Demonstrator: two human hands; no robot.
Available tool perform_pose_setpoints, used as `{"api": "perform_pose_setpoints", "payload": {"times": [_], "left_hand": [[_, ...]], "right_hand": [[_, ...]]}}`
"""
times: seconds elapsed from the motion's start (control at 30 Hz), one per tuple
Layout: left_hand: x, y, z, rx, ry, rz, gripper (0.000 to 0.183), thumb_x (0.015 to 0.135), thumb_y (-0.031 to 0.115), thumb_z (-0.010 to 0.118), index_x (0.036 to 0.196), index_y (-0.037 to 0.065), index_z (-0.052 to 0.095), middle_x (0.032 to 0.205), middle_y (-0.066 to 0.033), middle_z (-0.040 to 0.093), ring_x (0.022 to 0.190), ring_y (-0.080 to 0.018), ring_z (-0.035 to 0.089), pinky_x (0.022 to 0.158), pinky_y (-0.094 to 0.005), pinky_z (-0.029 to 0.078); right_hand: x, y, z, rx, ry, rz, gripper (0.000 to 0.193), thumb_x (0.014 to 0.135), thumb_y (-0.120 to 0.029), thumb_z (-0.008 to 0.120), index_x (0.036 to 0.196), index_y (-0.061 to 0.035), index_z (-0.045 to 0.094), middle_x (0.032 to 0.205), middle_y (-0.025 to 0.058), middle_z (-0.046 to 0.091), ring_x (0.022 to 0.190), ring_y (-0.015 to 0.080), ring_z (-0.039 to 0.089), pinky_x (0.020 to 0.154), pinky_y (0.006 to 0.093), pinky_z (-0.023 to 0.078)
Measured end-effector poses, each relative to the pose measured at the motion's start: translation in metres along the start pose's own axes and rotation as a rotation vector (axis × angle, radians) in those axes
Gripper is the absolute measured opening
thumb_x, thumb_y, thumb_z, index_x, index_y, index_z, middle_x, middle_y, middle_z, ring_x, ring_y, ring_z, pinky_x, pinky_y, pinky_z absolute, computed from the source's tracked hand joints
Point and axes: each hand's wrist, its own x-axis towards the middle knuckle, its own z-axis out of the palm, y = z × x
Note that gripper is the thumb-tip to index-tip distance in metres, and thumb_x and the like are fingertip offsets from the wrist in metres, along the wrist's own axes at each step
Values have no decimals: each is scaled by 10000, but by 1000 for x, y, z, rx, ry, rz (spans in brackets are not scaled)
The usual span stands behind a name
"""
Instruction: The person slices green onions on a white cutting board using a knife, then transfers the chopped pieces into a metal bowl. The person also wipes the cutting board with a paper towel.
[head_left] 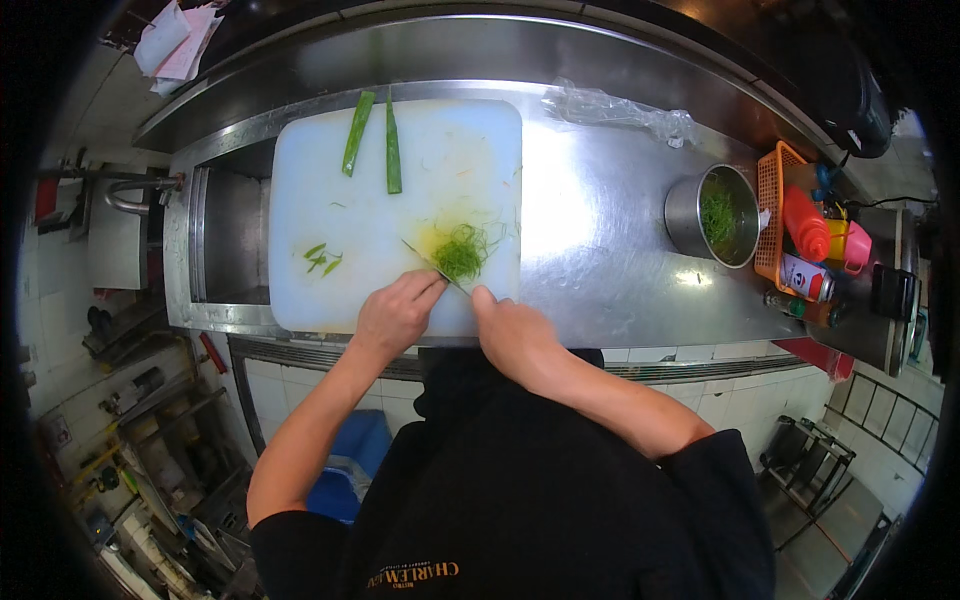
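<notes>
On the white cutting board (350, 225), finely shredded scallion greens (462, 252) lie in a small heap on the far side of a knife (425, 259). My right hand (515, 330) is closed around the knife's handle at the near edge of the board, and the thin blade points away to the left. Against the blade's near side, my left hand (398, 312) has its fingers bent and drawn together; whatever they press on is hidden. Two long scallion green pieces (392, 150) rest at the board's far side. Several short green slivers (322, 259) lie at its left.
A round metal pot (690, 218) with shredded greens inside stands right of the board on the steel counter (590, 240). Behind it lies a clear plastic bag (620, 112). An orange basket (770, 215) of bottles sits farther right; a sink (232, 235) adjoins the board's left.
</notes>
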Motion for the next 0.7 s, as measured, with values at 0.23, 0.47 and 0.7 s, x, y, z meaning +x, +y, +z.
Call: {"api": "perform_pose_setpoints", "payload": {"times": [0.23, 0.47, 0.7], "left_hand": [[0, 0, 2, -14, 24, -28, 278, 761, 4, 617, 1012, 71, 713, 1054, -36, 700, 947, -200, 682, 712, -315, 582], [-3, 2, 4, -21, 20, -61, 280, 763, 12, 619, 1021, 70, 708, 1045, -32, 696, 957, -200, 682, 724, -316, 583], [-4, 0, 6, -27, 63, -48, 290, 751, 2, 634, 1019, 82, 711, 1039, -31, 700, 946, -200, 684, 727, -311, 580]], "right_hand": [[-1, 2, 0, -19, -76, 28, 134, 949, -58, 450, 1078, -21, 455, 882, 272, 667, 809, 469, 678, 682, 545, 544], [-5, 4, -1, 11, -32, -4, 132, 954, -65, 454, 1078, -22, 448, 896, 269, 669, 810, 464, 681, 674, 542, 546], [-7, 5, 3, 6, 12, -16, 109, 963, -75, 456, 1060, -26, 441, 900, 267, 670, 798, 455, 684, 662, 527, 551]]}}
